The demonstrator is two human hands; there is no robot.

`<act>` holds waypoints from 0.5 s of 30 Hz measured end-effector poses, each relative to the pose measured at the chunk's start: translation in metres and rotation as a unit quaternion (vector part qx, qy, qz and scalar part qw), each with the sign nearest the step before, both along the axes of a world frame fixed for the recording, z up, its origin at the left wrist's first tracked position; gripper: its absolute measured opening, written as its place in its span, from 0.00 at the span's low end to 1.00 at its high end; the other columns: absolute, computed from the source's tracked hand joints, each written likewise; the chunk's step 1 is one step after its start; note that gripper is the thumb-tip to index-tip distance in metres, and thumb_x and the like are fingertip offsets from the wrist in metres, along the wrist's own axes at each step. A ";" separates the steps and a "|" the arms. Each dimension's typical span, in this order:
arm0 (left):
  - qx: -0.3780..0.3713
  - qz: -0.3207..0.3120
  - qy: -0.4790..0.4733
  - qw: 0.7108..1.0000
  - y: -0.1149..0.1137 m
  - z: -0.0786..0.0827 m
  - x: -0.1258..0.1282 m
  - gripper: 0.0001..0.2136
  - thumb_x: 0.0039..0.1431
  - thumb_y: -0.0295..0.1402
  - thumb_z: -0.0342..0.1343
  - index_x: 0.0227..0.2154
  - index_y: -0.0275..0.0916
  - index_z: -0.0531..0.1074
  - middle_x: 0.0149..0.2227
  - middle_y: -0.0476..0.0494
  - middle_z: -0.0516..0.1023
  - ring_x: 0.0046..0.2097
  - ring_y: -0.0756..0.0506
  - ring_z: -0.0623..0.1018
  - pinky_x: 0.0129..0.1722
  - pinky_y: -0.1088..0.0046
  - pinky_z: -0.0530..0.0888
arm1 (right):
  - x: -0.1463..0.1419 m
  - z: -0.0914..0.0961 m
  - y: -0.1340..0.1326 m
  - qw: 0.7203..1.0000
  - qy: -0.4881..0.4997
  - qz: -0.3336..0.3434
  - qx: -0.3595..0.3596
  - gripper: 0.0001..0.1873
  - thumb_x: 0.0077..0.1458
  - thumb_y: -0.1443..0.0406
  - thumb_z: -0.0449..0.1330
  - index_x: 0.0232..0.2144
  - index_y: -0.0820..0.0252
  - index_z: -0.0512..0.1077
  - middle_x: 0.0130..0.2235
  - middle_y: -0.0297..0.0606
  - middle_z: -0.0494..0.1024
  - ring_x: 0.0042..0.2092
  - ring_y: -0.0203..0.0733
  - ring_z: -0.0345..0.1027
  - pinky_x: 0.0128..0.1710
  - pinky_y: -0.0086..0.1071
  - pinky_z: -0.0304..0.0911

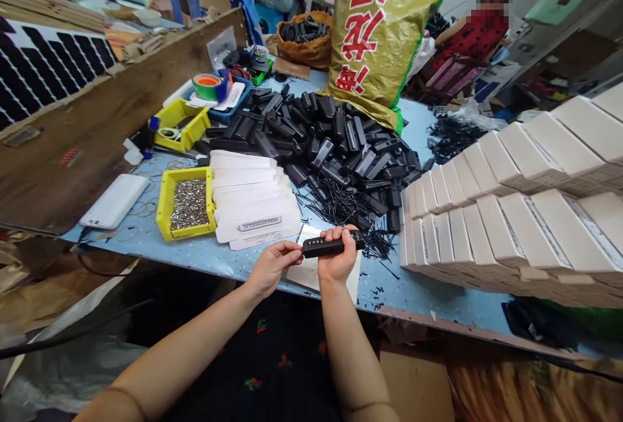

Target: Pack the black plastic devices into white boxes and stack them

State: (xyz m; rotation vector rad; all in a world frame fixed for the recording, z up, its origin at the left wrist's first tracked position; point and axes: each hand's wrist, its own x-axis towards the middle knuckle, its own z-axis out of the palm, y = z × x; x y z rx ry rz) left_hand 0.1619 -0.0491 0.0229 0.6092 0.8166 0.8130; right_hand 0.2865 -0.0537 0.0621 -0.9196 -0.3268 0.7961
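My right hand (339,254) is wrapped round a long black plastic device (327,245), held level just above the near edge of the blue table (228,261). My left hand (273,266) has its fingers pinched at the device's left end. A white sheet (305,273) lies on the table under both hands. A big heap of the same black devices (331,149) fills the middle of the table, with thin black strips (335,204) scattered before it.
A pile of white sleeves (253,204) lies left of my hands, beside a yellow tray of small metal parts (187,203). Stacked white boxes (516,214) stand at the right. A yellow sack (384,26) rises behind. A white power bank (114,201) lies far left. A person in red (474,36) sits beyond.
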 end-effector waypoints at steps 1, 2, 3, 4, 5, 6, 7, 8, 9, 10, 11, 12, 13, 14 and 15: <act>0.003 0.004 0.001 1.000 0.000 0.000 0.000 0.11 0.40 0.36 0.70 0.27 0.37 0.77 0.26 0.48 0.76 0.29 0.52 0.74 0.34 0.77 0.71 | 0.001 -0.003 -0.002 1.000 -0.016 -0.001 -0.003 0.10 0.51 0.59 0.55 0.33 0.53 0.56 0.24 0.24 0.58 0.25 0.31 0.59 0.32 0.31 0.64; 0.007 0.008 0.004 1.000 0.001 0.001 -0.001 0.11 0.41 0.36 0.70 0.27 0.37 0.77 0.27 0.48 0.76 0.30 0.52 0.74 0.35 0.77 0.72 | 0.003 -0.008 -0.004 0.999 -0.042 0.002 -0.004 0.10 0.53 0.59 0.54 0.35 0.52 0.56 0.24 0.24 0.60 0.25 0.32 0.60 0.33 0.33 0.64; 0.011 0.013 0.008 1.000 0.002 0.001 -0.003 0.11 0.41 0.36 0.70 0.28 0.37 0.77 0.28 0.48 0.77 0.31 0.52 0.74 0.36 0.77 0.72 | 0.005 -0.015 -0.009 0.996 -0.082 0.015 -0.006 0.11 0.53 0.59 0.54 0.38 0.52 0.56 0.25 0.25 0.62 0.26 0.33 0.62 0.35 0.34 0.65; 0.016 0.019 0.015 1.000 0.004 0.001 -0.007 0.11 0.42 0.36 0.69 0.28 0.37 0.77 0.29 0.48 0.77 0.31 0.52 0.74 0.37 0.76 0.72 | 0.009 -0.022 -0.015 0.990 -0.138 0.039 -0.012 0.12 0.54 0.60 0.55 0.40 0.52 0.56 0.26 0.26 0.65 0.28 0.35 0.64 0.37 0.36 0.65; 0.020 0.026 0.022 0.999 0.007 0.000 -0.012 0.11 0.42 0.36 0.69 0.28 0.37 0.77 0.29 0.48 0.77 0.32 0.52 0.74 0.37 0.76 0.72 | 0.014 -0.031 -0.022 0.975 -0.209 0.073 -0.025 0.14 0.53 0.62 0.56 0.41 0.52 0.57 0.29 0.28 0.68 0.32 0.37 0.66 0.40 0.38 0.65; 0.023 0.035 0.030 0.999 0.011 0.000 -0.018 0.12 0.42 0.36 0.69 0.28 0.37 0.77 0.29 0.48 0.76 0.32 0.51 0.74 0.37 0.76 0.72 | 0.019 -0.040 -0.030 0.950 -0.286 0.119 -0.044 0.15 0.52 0.63 0.58 0.42 0.52 0.59 0.33 0.32 0.70 0.36 0.39 0.67 0.44 0.41 0.64; 0.025 0.047 0.038 0.998 0.015 -0.001 -0.025 0.12 0.41 0.36 0.69 0.28 0.37 0.77 0.29 0.48 0.76 0.32 0.51 0.74 0.37 0.76 0.71 | 0.026 -0.048 -0.038 0.915 -0.358 0.171 -0.068 0.16 0.51 0.64 0.59 0.43 0.54 0.62 0.38 0.36 0.71 0.42 0.41 0.67 0.48 0.42 0.63; 0.026 0.059 0.047 0.997 0.019 -0.001 -0.032 0.12 0.41 0.37 0.70 0.28 0.37 0.76 0.29 0.48 0.76 0.32 0.51 0.74 0.37 0.76 0.71 | 0.033 -0.054 -0.047 0.876 -0.418 0.224 -0.093 0.16 0.50 0.65 0.60 0.43 0.55 0.66 0.42 0.39 0.71 0.46 0.43 0.66 0.50 0.43 0.61; 0.027 0.073 0.055 0.995 0.022 -0.001 -0.038 0.12 0.41 0.37 0.70 0.28 0.37 0.76 0.29 0.48 0.76 0.32 0.52 0.73 0.36 0.76 0.71 | 0.040 -0.058 -0.054 0.837 -0.460 0.275 -0.113 0.16 0.50 0.65 0.60 0.43 0.55 0.68 0.45 0.41 0.70 0.48 0.44 0.65 0.51 0.43 0.60; 0.031 0.086 0.064 0.994 0.024 -0.001 -0.043 0.12 0.40 0.37 0.69 0.28 0.37 0.76 0.29 0.48 0.76 0.31 0.52 0.72 0.35 0.76 0.71 | 0.046 -0.059 -0.060 0.805 -0.485 0.316 -0.127 0.15 0.50 0.65 0.61 0.43 0.55 0.71 0.45 0.42 0.70 0.49 0.45 0.65 0.51 0.42 0.60; 0.038 0.094 0.072 0.992 0.025 0.000 -0.047 0.12 0.41 0.37 0.69 0.28 0.37 0.76 0.29 0.48 0.76 0.30 0.52 0.72 0.34 0.77 0.70 | 0.051 -0.056 -0.065 0.787 -0.495 0.343 -0.135 0.15 0.50 0.64 0.61 0.43 0.55 0.72 0.43 0.42 0.71 0.47 0.45 0.65 0.50 0.42 0.62; 0.045 0.093 0.076 0.992 0.025 0.002 -0.048 0.12 0.41 0.37 0.69 0.28 0.37 0.76 0.29 0.48 0.75 0.30 0.52 0.71 0.33 0.77 0.69 | 0.054 -0.051 -0.067 0.785 -0.493 0.350 -0.135 0.14 0.49 0.63 0.63 0.41 0.54 0.73 0.41 0.40 0.72 0.44 0.44 0.66 0.48 0.42 0.63; 0.051 0.082 0.078 0.992 0.023 0.004 -0.048 0.12 0.41 0.36 0.69 0.28 0.37 0.76 0.29 0.48 0.75 0.29 0.52 0.70 0.32 0.77 0.69 | 0.055 -0.043 -0.067 0.804 -0.475 0.335 -0.122 0.13 0.48 0.62 0.65 0.39 0.54 0.73 0.39 0.39 0.72 0.43 0.44 0.67 0.46 0.42 0.64; 0.054 0.062 0.075 0.994 0.019 0.007 -0.045 0.12 0.41 0.36 0.69 0.28 0.37 0.76 0.29 0.48 0.75 0.29 0.52 0.69 0.31 0.77 0.68 | 0.052 -0.034 -0.065 0.839 -0.440 0.303 -0.099 0.13 0.46 0.61 0.66 0.36 0.55 0.72 0.38 0.39 0.72 0.42 0.44 0.67 0.46 0.42 0.64; 0.053 0.038 0.069 0.995 0.015 0.011 -0.041 0.11 0.41 0.36 0.69 0.28 0.37 0.77 0.29 0.47 0.75 0.28 0.52 0.69 0.31 0.77 0.67 | 0.047 -0.024 -0.061 0.882 -0.386 0.261 -0.068 0.13 0.45 0.60 0.67 0.34 0.55 0.71 0.38 0.38 0.72 0.43 0.45 0.67 0.46 0.43 0.64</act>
